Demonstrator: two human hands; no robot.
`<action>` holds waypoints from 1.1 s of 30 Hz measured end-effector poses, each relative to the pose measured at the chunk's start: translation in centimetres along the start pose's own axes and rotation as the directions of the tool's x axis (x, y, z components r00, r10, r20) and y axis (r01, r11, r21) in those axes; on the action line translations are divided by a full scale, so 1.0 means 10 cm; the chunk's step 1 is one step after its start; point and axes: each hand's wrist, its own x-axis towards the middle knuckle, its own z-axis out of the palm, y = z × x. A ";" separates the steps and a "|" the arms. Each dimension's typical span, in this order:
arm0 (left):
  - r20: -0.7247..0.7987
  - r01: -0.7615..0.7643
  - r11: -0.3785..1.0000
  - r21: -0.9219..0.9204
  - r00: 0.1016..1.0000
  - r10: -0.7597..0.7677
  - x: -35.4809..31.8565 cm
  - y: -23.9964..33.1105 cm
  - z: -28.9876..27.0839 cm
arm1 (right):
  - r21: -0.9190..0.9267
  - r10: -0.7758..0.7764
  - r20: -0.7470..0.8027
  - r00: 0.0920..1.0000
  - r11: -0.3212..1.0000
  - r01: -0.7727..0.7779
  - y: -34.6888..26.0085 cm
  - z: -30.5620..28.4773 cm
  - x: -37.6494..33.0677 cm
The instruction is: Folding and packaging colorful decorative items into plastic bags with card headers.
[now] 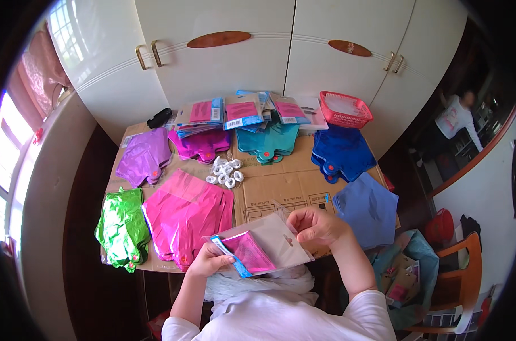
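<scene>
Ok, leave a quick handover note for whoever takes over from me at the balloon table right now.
Left hand grips the lower end of a clear flat packet with a folded pink foil balloon inside; right hand pinches its top edge.
Done: finished packets stacked at the far side.
Left: piles of loose foil balloons on the cardboard, ribbon rolls in the middle.

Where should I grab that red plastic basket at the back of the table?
Take the red basket by its near long rim, coming from above and in front. It sits upright with the open top facing up, and packets crowd its left side, so the front edge looks freest.
</scene>
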 end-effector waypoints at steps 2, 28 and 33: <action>0.027 0.023 0.998 -0.052 0.999 -0.021 0.01 0.02 0.02 | 0.087 0.004 0.029 1.000 0.996 -0.006 0.06 0.02 0.01; -0.168 -0.071 0.990 -0.125 0.985 0.050 0.05 0.04 0.16 | -0.060 -0.197 -0.182 0.963 0.980 0.189 0.11 0.05 0.03; -0.233 -0.064 0.998 -0.023 0.971 0.057 0.09 0.00 0.22 | -0.582 -0.280 -0.403 0.872 0.813 -0.008 0.11 0.05 0.04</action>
